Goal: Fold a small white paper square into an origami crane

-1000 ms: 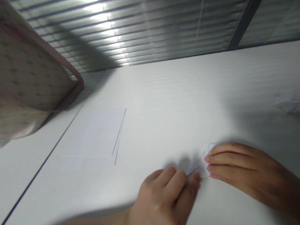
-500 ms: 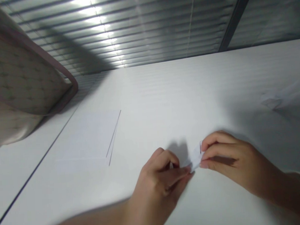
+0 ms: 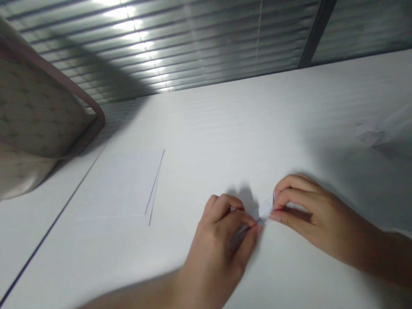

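A small folded piece of white paper (image 3: 265, 213) is held up between my two hands, its shape partly hidden by my fingers. My left hand (image 3: 219, 236) pinches one end of it with curled fingers. My right hand (image 3: 314, 211) grips the other end between thumb and fingertips. The fingertips of the two hands are only a short gap apart, with the paper bridging them.
Thin white paper sheets (image 3: 120, 185) lie stacked on the white table (image 3: 225, 121) to the left of my hands. A crumpled white paper scrap (image 3: 371, 133) sits at the right. A quilted fabric item with pinkish trim (image 3: 25, 89) looms at the upper left, before slatted window blinds (image 3: 187, 32).
Both hands have closed in from a flatter pose and now pinch the folded paper, which sits higher and looks narrower. The view has shifted slightly.
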Demonstrator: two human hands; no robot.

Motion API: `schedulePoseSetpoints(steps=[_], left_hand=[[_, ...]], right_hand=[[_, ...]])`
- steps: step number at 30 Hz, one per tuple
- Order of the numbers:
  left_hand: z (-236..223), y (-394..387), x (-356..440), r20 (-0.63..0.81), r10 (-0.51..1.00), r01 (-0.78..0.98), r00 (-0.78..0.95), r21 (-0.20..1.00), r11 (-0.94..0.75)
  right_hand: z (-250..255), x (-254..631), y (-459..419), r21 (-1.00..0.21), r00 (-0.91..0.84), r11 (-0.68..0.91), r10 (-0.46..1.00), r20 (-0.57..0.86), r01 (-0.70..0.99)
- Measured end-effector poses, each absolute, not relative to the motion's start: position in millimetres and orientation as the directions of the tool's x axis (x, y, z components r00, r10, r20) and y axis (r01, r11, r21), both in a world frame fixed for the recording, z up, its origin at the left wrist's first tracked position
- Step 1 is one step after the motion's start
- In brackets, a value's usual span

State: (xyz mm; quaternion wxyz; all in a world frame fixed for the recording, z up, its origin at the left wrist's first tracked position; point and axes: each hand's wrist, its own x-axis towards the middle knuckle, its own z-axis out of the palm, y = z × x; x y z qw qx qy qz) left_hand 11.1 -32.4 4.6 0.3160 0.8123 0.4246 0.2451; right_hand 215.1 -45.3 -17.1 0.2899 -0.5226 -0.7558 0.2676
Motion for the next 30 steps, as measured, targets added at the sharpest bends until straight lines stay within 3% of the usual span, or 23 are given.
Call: schedulePoseSetpoints(steps=[8, 20, 30], left_hand=[[-1, -35, 14, 0.052, 0.857, 0.59, 0.513, 0.704, -0.396], [-2, -29, 17, 0.093, 0.866, 0.608, 0.491, 0.676, -0.417], [2, -25, 19, 0.028, 0.859, 0.657, 0.511, 0.632, -0.412]], right_hand=[[-17, 210, -46, -0.623, -0.279, 0.356, 0.934, 0.222, 0.697], [-15, 206, -46, -0.56, -0.268, 0.354, 0.935, 0.234, 0.749], [-17, 202, -48, -0.398, -0.353, 0.436, 0.897, 0.267, 0.807]])
